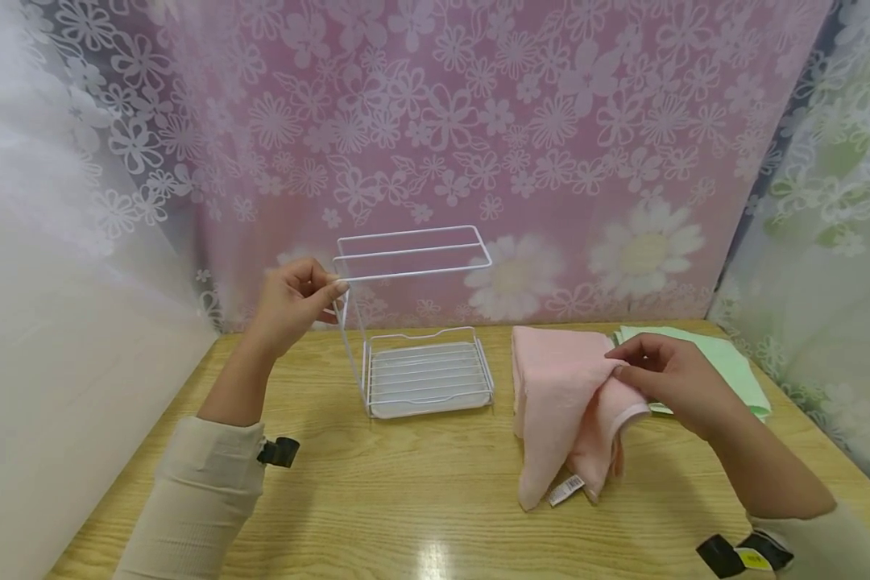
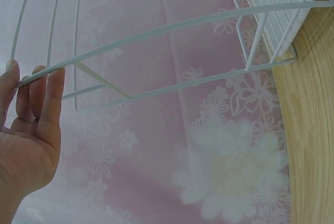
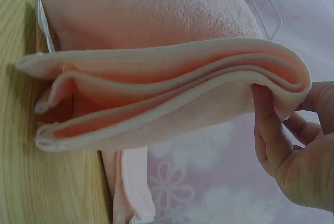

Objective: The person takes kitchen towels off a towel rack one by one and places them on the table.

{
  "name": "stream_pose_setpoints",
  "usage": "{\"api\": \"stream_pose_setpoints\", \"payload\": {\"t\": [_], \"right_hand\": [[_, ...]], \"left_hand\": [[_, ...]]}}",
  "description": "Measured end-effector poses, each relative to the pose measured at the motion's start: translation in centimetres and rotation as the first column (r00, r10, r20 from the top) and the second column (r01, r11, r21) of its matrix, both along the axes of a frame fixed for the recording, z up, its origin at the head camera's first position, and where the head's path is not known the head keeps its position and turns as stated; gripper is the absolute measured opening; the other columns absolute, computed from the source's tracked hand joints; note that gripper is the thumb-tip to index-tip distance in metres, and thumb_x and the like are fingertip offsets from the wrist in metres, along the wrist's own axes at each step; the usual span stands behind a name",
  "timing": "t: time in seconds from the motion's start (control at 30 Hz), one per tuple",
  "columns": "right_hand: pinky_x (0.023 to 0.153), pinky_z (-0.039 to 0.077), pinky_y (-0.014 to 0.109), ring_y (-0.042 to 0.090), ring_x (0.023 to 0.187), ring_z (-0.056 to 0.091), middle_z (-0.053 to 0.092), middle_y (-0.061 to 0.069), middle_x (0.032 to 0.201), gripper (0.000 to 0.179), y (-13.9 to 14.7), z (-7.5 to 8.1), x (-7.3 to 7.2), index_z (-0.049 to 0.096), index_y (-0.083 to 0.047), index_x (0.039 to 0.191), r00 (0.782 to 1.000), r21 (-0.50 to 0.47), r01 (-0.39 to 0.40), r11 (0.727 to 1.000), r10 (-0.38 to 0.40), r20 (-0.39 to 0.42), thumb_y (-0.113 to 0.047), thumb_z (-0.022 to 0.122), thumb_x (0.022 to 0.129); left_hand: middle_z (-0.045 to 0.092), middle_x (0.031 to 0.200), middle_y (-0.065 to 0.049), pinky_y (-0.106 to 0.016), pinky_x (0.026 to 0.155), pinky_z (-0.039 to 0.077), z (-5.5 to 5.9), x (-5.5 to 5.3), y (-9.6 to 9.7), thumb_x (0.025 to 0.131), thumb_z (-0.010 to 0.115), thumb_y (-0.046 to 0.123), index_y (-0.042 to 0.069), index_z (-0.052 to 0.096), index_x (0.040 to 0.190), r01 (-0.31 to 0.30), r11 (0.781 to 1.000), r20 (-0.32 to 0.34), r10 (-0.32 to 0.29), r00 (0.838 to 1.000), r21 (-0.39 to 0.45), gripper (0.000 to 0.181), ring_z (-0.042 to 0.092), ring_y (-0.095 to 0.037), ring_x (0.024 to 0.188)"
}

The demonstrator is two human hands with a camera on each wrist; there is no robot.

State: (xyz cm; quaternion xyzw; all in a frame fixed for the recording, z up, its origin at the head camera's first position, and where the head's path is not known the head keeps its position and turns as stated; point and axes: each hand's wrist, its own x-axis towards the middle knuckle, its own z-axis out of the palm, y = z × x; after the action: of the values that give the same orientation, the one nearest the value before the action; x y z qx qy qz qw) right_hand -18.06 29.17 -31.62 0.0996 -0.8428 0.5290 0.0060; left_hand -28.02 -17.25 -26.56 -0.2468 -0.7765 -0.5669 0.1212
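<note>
A white wire rack (image 1: 413, 274) stands on the table, with bars at the top and a white tray (image 1: 431, 372) in its base. My left hand (image 1: 295, 304) pinches the rack's upper left corner between thumb and fingers; in the left wrist view, that hand (image 2: 31, 125) holds the thin wire. Folded in layers, a pink towel (image 1: 558, 370) lies right of the rack, its front part draped and showing a white label (image 1: 567, 490). My right hand (image 1: 677, 383) pinches the towel's upper right part. From the right wrist view, the fingers (image 3: 271, 130) press under the folded edge.
A folded light green cloth (image 1: 725, 366) lies behind my right hand on the wooden table (image 1: 377, 499). A pink flowered curtain (image 1: 420, 121) hangs behind the table, and pale sheets (image 1: 65, 322) stand along both sides.
</note>
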Motion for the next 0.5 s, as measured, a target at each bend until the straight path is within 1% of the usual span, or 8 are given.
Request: {"api": "stream_pose_setpoints", "payload": {"t": [0.13,0.33,0.5], "right_hand": [[0.06,0.059,0.036,0.017,0.075,0.065,0.066,0.006,0.097,0.034,1.6,-0.5,0.0,0.056,0.008,0.121,0.998,0.025,0.01,1.0,-0.012,0.063,-0.017,0.06,0.099],[0.059,0.058,0.037,0.018,0.073,0.065,0.066,0.009,0.097,0.038,3.8,-1.2,0.2,0.055,0.008,0.126,0.992,0.111,0.027,0.993,-0.04,0.119,-0.018,0.06,0.099],[0.06,0.058,0.037,0.018,0.074,0.066,0.067,0.01,0.1,0.04,5.7,-1.6,0.6,0.053,0.011,0.127,0.987,0.176,0.014,0.984,-0.042,0.158,-0.017,0.059,0.099]], "left_hand": [[0.063,0.08,-0.005,-0.034,0.065,0.061,-0.1,0.0,0.1,0.094,0.067,0.011,-0.007,0.055,0.085,-0.003,1.0,0.01,0.003,1.0,-0.001,0.023,0.066,-0.023,0.072],[0.064,0.08,-0.006,-0.034,0.065,0.061,-0.2,-0.1,0.1,0.094,0.067,0.011,-0.006,0.056,0.085,0.003,1.0,0.01,-0.003,1.0,0.008,0.022,0.066,-0.023,0.071],[0.064,0.079,-0.005,-0.035,0.064,0.061,-0.4,-0.2,0.1,0.094,0.067,0.01,-0.007,0.056,0.084,0.004,1.0,-0.004,-0.004,1.0,0.009,0.022,0.066,-0.025,0.071]]}}
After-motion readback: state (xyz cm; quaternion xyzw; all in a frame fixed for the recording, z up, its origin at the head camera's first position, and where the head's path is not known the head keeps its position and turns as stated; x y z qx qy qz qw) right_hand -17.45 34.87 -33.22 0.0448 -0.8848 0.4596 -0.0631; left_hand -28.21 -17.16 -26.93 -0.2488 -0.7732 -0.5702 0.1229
